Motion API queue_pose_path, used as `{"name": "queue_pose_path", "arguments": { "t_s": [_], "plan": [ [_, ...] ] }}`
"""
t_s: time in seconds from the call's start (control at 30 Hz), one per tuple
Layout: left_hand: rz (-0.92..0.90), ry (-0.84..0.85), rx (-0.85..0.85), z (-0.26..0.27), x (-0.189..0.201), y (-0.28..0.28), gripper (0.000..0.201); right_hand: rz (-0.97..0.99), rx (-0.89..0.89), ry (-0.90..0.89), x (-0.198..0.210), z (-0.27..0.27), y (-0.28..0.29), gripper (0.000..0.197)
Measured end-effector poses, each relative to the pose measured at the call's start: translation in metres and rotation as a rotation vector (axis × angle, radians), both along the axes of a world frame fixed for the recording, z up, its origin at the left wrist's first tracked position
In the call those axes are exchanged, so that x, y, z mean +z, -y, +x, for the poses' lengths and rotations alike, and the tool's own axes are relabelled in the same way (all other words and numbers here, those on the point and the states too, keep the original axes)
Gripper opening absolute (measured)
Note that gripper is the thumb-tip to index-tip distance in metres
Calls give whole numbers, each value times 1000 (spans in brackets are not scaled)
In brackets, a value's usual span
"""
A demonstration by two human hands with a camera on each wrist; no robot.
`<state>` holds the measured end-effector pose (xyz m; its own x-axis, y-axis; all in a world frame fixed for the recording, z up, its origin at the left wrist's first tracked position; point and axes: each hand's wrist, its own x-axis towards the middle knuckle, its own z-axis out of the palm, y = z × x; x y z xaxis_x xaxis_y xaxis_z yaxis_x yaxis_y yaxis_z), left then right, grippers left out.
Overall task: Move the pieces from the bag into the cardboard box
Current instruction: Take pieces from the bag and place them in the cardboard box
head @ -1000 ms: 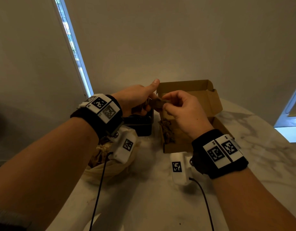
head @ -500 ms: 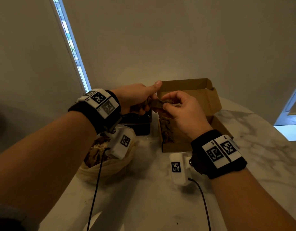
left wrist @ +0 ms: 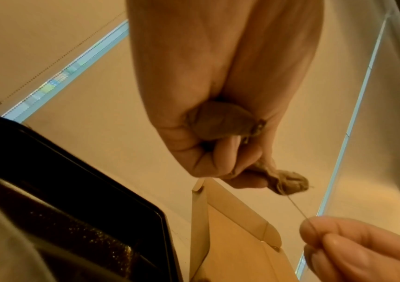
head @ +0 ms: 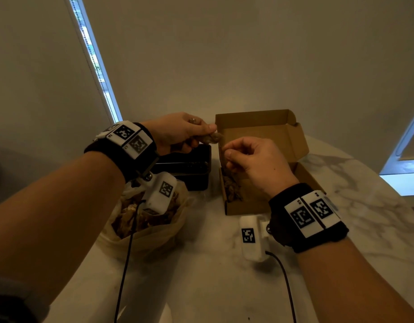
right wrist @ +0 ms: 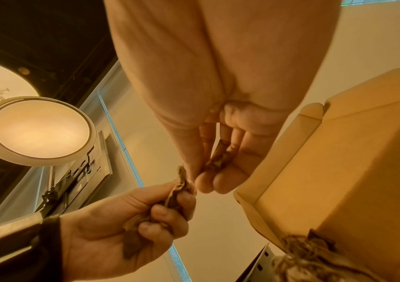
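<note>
Head: your left hand [head: 178, 134] grips a brown piece [head: 213, 138] above the bench [head: 213, 276], beside the cardboard box [head: 259, 127]; bag [head: 143, 234] below | Left wrist: a thin fibre [left wrist: 297, 209] runs from it to your right hand [left wrist: 362, 251] | Right wrist: your right hand [right wrist: 220, 133] pinches a fragment [right wrist: 220, 158].

Both forearms reach forward, bare, each with a black wrist band carrying white marker tiles. Left hand [head: 178, 132] held raised, knuckles up, fingers curled and thumb pressed forward, gripping a brown piece [head: 213, 138] whose end sticks out past the thumb tip. Right hand [head: 255, 164] just beside it, slightly lower, back of hand toward the head camera; thumb and forefinger pinched together on a thin fibre [left wrist: 297, 208] running to that piece, other fingers loosely curled.
</note>
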<state>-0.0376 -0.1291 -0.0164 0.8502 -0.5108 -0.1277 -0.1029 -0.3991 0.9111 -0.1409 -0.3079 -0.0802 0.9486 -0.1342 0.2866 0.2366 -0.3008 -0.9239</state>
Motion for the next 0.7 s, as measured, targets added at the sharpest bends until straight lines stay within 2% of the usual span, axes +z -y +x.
{"name": "queue_pose_path", "arguments": {
  "t_s": [0.1, 0.17, 0.3, 0.4, 0.5, 0.6, 0.7],
  "plan": [
    [-111, -61, 57, 0, -4, 4, 34, 16, -23, -6, 0, 0, -1, 9],
    [-184, -123, 51, -4, -8, 9, 26, 22, -42, -4, 0, 0, -1, 9],
    [-266, -246, -64, -16, -12, 18, 21, -6, -163, 66, 4, 3, 5, 8],
    [-239, -288, -189, -27, -8, 19, 16, 24, -296, 89, 7, 7, 17, 6],
    [-195, -293, -259, -34, -5, 18, 20, 3, -346, 80, 4, 8, 24, 7],
    [-219, -266, -239, -39, -6, 19, 18, -55, -329, 23, 2, 8, 24, 8],
    [-346, -276, -108, -41, -7, 20, 25, -81, -336, -2, 1, 7, 23, 9]
  ]
}}
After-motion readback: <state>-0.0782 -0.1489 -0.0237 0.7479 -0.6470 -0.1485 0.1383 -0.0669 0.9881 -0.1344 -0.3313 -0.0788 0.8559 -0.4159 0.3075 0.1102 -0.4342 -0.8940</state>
